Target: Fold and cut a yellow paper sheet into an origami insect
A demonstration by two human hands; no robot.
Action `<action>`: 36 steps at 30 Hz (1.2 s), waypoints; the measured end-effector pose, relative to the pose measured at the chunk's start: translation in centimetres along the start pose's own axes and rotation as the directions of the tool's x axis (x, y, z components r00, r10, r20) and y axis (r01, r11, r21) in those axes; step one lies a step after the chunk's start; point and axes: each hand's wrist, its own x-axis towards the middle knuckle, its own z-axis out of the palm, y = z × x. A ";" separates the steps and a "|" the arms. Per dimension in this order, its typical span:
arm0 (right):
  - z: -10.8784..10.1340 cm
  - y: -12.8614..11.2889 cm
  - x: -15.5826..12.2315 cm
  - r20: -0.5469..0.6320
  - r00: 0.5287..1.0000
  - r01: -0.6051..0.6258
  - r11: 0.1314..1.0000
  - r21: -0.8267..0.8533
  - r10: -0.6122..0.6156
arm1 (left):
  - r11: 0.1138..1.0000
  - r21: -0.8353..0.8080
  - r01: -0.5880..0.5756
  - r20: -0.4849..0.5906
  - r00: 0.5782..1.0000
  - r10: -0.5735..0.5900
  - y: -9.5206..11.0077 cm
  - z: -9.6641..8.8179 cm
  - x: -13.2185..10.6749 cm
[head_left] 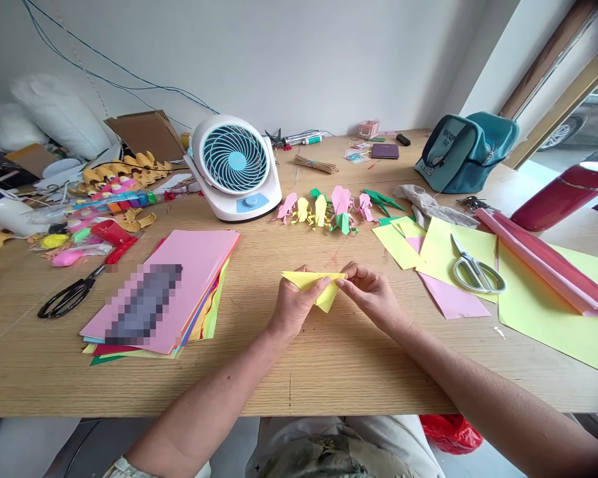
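A folded piece of yellow paper (323,304) is held up over the front middle of the table, its upper edge nearly level and a point hanging down. My left hand (295,307) grips its left part, thumb across the front and fingers behind. The right corner is pinched between the thumb and fingertips of my right hand (371,295). Beyond the hands stands a row of small folded paper figures in pink (341,199), yellow (320,211) and green (343,224). The fingers behind the paper are partly hidden.
A stack of coloured paper (199,249) with a blurred dark patch lies left, near black-handled scissors (70,297). Behind it stands a white fan (236,159). On the right are yellow sheets (538,318), grey scissors (478,273), a red bottle (563,196) and a teal bag (453,156).
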 end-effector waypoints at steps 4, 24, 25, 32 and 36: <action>-0.1 -0.1 0.0 -0.005 0.999 0.041 0.997 -0.064 -0.041 | 1.000 -0.008 0.011 -0.009 1.000 -0.011 -0.1 0.0 0.1; -0.1 -0.9 0.2 0.039 0.997 -0.062 0.992 -0.109 0.067 | 1.000 0.002 0.014 -0.036 0.999 -0.014 0.1 -0.2 0.2; 0.0 -1.0 0.2 0.040 0.997 -0.064 0.992 -0.112 0.068 | 1.000 0.003 0.017 -0.037 0.999 -0.016 0.1 -0.2 0.2; 0.1 -1.4 0.3 0.050 0.983 -0.175 0.984 -0.040 0.177 | 0.999 -0.022 0.035 -0.077 0.996 -0.036 0.2 -0.1 0.3; 0.2 -1.5 0.3 0.053 0.985 -0.160 0.984 -0.074 0.164 | 0.997 -0.042 0.057 -0.101 0.993 -0.061 0.3 0.0 0.3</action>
